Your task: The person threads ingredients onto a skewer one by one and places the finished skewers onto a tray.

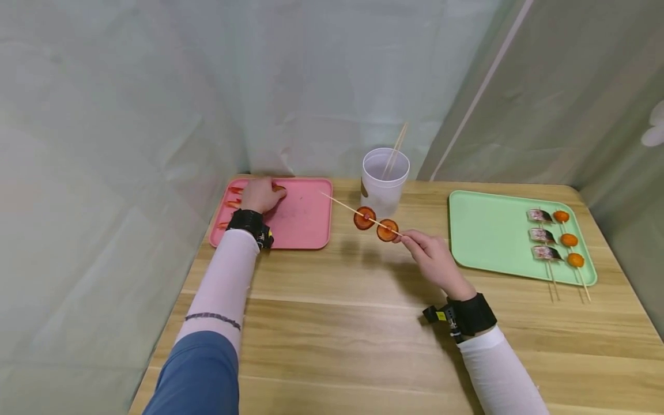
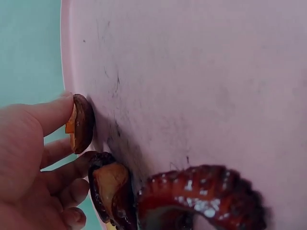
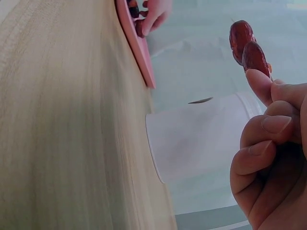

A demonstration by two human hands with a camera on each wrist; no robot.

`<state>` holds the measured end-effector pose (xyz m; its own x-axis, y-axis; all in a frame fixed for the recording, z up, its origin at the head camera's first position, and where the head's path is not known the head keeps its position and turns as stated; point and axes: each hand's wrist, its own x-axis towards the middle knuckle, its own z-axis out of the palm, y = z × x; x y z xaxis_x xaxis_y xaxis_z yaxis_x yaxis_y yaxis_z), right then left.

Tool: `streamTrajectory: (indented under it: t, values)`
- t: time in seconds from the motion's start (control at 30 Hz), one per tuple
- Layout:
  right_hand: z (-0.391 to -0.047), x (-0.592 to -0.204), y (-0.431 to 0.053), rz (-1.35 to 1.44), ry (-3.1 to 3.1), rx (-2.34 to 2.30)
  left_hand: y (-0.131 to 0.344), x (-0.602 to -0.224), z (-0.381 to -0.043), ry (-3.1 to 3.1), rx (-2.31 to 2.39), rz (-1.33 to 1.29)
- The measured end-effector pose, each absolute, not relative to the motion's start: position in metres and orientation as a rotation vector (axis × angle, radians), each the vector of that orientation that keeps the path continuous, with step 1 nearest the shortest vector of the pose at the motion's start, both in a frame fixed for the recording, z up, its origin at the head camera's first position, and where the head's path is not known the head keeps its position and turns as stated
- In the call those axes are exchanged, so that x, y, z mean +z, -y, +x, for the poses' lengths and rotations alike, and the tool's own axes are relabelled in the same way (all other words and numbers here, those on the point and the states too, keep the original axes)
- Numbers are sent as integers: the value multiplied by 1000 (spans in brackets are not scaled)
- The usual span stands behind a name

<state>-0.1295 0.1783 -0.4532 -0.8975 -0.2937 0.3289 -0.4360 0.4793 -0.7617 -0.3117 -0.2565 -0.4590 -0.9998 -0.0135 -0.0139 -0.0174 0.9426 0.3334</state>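
My left hand (image 1: 261, 196) reaches over the pink tray (image 1: 306, 230). Its thumb and fingers pinch a brown mushroom cap (image 2: 83, 123) with an orange underside, near the tray's rim. Beside the fingers lie a dark, tan-centred piece (image 2: 114, 184) and a glossy red, ridged, curled piece (image 2: 206, 196). In front of the white cup, my right hand (image 1: 433, 259) grips a wooden skewer (image 1: 339, 203) by its lower end, above the table. Two round mushroom caps (image 1: 365, 218) with brown rims and orange faces are threaded on it. The skewer's bare tip points up and left, towards the tray.
A white cup (image 1: 384, 199) with thin sticks (image 1: 398, 144) stands behind the right hand. On the right, a green tray (image 1: 487, 230) bears a skewer of orange balls (image 1: 569, 240) and one of dark-and-pale pieces (image 1: 542, 235). Red pieces (image 1: 233, 203) lie along the pink tray's left side.
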Motion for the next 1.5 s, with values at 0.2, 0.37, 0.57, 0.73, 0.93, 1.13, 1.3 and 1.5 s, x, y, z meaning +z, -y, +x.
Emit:
streamTrajectory:
  t: [0.2,0.37,0.57,0.73,0.93,1.13,1.3,1.5]
  values:
    - [-130,-454,-178,646,2563,1390,255,-464,-314,-3121,488,-25]
    - [-131,-455,-178,652,2557,1380,253,-467,-313,-3150,508,-18]
    - [-131,-455,-178,649,2562,1380,253,-467,-312,-3180,507,1]
    - [-131,-455,-177,644,2570,1381,255,-468,-311,-3195,494,41]
    - [-130,-453,-177,641,2574,1376,256,-463,-311,-3181,484,59]
    - [-131,-452,-178,630,2583,1383,255,-454,-309,-3123,586,-6]
    - [-132,-453,-178,639,2572,1383,253,-445,-302,-3049,777,-48]
    - [-132,-455,-179,637,2572,1376,232,-436,-279,-2886,1303,-25]
